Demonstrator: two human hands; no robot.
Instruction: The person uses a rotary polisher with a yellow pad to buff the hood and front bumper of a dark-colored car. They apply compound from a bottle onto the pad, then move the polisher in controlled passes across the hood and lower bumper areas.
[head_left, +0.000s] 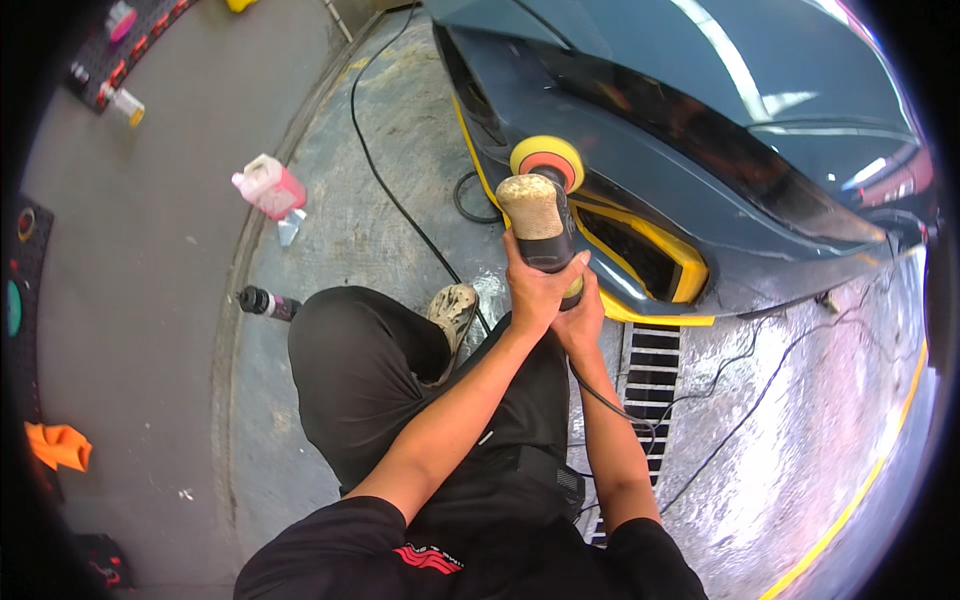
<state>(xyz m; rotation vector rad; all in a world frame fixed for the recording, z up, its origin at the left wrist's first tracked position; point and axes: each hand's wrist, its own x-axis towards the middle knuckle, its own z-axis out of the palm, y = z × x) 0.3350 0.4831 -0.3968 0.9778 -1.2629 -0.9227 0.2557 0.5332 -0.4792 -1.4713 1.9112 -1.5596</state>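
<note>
My left hand (535, 289) and my right hand (581, 315) both grip the body of a corded electric polisher (546, 251) in front of me. Its pale, worn head cover faces up, and its yellow foam polishing pad (551, 150) on an orange backing plate is tilted by the front bumper of a dark grey car (645, 157). Whether pad and paint touch I cannot tell. Yellow masking tape (694, 277) edges the bumper's air intake, just right of the polisher. A black power cord (611, 405) hangs from the tool beside my right forearm.
A drain grate (651, 375) runs under the bumper's edge. Black cables (394, 199) cross the floor on both sides. At left lie a jug of pink liquid (277, 187) and a black bottle (266, 304). An orange cloth (60, 446) hangs at the far left wall rack.
</note>
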